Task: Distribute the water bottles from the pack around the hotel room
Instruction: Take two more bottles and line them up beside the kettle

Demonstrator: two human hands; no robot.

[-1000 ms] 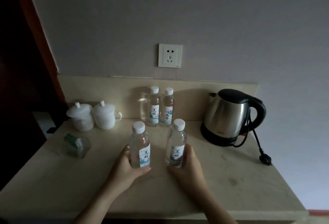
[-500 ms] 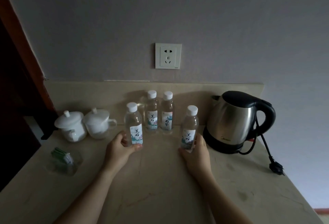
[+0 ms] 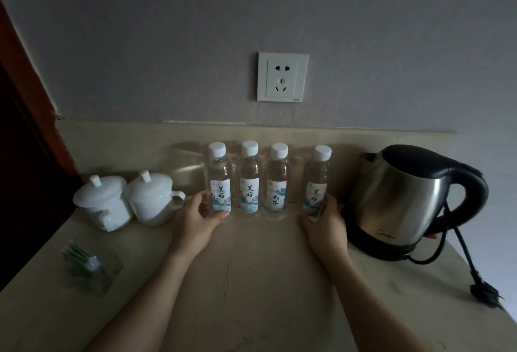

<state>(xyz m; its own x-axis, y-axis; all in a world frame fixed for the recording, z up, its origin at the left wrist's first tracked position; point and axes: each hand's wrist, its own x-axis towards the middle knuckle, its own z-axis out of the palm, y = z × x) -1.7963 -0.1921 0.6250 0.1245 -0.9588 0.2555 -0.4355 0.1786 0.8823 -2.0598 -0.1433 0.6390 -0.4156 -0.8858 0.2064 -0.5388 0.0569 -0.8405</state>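
Four upright bottles [image 3: 249, 181], caps up

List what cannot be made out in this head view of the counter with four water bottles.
- Head view: small print on the bottle labels, too small and dim.
- Green-tipped items in the clear packet, blurred.
- Left hand and right hand: fingertips hidden behind the outer bottles.
- Forearms cut off by the bottom edge.

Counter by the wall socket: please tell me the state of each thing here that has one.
Four water bottles: capped, upright, in a row.
Left hand: grips the leftmost bottle.
Right hand: grips the rightmost bottle.
Two white cups: lids on.
Kettle: lid closed, plug lying unplugged.
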